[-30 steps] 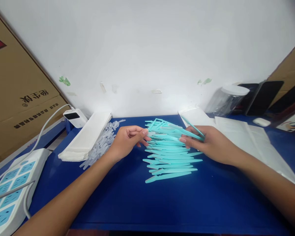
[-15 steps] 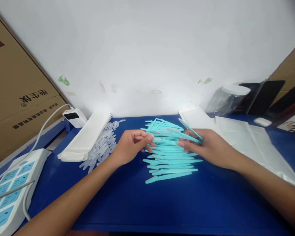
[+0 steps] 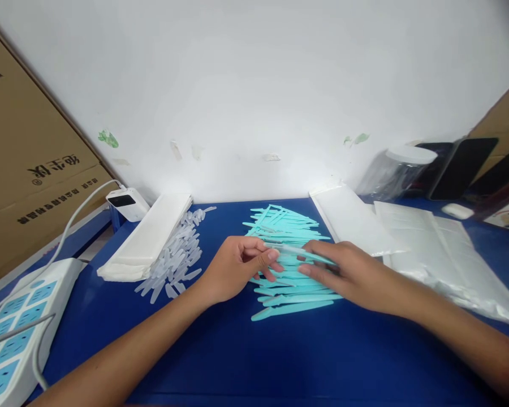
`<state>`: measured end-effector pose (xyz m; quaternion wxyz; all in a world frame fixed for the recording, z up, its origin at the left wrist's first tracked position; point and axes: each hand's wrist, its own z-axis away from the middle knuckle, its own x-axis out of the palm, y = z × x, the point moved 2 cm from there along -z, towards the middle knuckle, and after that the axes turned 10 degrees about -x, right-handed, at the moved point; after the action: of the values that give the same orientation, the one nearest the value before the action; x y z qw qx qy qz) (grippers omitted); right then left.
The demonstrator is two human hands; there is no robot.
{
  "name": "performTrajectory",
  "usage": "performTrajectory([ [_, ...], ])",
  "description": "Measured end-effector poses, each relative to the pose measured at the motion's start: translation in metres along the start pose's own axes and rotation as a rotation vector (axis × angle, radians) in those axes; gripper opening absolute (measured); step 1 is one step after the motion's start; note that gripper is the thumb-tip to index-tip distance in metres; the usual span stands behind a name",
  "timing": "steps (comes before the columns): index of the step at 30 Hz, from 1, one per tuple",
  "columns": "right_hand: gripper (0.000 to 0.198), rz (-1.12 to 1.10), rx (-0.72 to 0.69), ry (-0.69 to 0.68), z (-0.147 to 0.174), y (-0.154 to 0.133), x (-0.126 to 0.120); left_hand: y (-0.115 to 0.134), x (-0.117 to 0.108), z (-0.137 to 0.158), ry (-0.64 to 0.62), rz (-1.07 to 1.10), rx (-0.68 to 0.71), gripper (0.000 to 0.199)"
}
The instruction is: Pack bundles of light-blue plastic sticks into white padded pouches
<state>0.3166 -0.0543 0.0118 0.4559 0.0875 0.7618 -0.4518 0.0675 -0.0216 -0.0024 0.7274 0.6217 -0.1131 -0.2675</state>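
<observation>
A turquoise eyebrow razor (image 3: 320,257) is held by my right hand (image 3: 352,277), between thumb and fingers, its head pointing left. My left hand (image 3: 244,265) has thumb and forefinger pinched on a small translucent cap (image 3: 283,247) at the head end of that razor. How far the cap sits over the blade is blurred. Below both hands, many turquoise eyebrow razors (image 3: 297,308) lie in a loose heap, mostly side by side with heads to the left. Left of my left hand is a pile of loose translucent caps (image 3: 176,260).
Beside the caps lies a stack of white sleeves (image 3: 146,237). A power strip (image 3: 34,322) and a white cabled device (image 3: 128,202) are at left, near a cardboard box (image 3: 38,141). White packets (image 3: 352,217), silvery bags (image 3: 432,249) and a lidded jar (image 3: 401,169) stand right.
Both hands have come slightly nearer, and the right one has moved left, bringing the razor's head to the left fingertips. A second razor sticking up from the right hand no longer shows.
</observation>
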Motion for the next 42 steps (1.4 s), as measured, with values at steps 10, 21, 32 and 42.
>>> performTrajectory([
  [10,0.039,0.181,-0.029,-0.063,0.0,0.006,-0.002,0.017,-0.014,0.007,0.166,-0.445,0.117,0.037],
  [21,0.038,0.11,0.116,-0.133,0.003,0.013,-0.017,0.022,-0.126,0.029,0.088,-1.111,-0.41,0.035],
  [32,0.041,0.025,0.119,-0.212,0.004,0.025,-0.016,0.008,-0.13,0.024,0.039,-0.954,-0.492,0.024],
  [42,0.049,-0.03,0.081,-0.031,0.005,0.023,-0.025,0.024,-0.095,0.015,0.016,-0.793,-0.151,0.037],
])
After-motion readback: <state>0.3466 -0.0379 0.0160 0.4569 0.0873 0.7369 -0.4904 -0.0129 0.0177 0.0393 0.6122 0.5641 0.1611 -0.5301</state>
